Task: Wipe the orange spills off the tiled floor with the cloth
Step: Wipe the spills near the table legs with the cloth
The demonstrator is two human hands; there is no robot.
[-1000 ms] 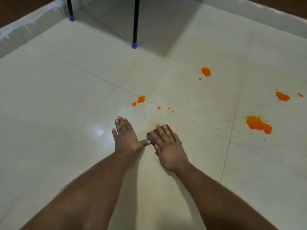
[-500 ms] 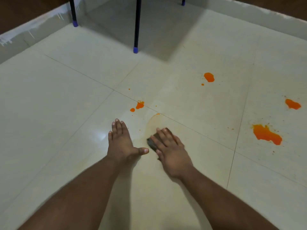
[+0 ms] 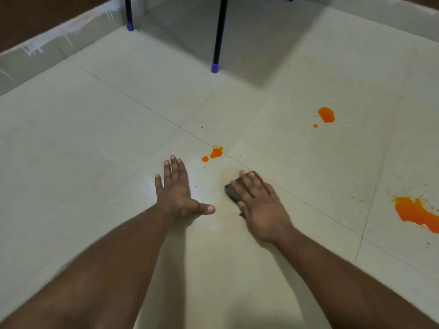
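My right hand [image 3: 257,200] lies flat with straight fingers on a small dark cloth [image 3: 231,193], pressing it onto the pale tiled floor [image 3: 95,143]; only the cloth's left edge shows. My left hand [image 3: 177,188] rests flat on the tile beside it, thumb spread toward the cloth. A small orange spill [image 3: 215,153] with a droplet sits just beyond the hands on a grout line. Another orange spot [image 3: 326,114] lies farther off to the right. A big orange puddle [image 3: 415,213] spreads at the right edge. A faint smear surrounds the cloth.
Two black table legs with blue feet stand at the back: one [image 3: 218,36] in the middle, one [image 3: 129,14] at the far left. A low pale skirting [image 3: 47,51] runs along the left wall. A shadow darkens the floor under the table.
The small droplets right of the nearest spill are gone, leaving a faint smear. My right hand has slid the cloth slightly. The view has shifted left and down; the far-right spots left the frame.
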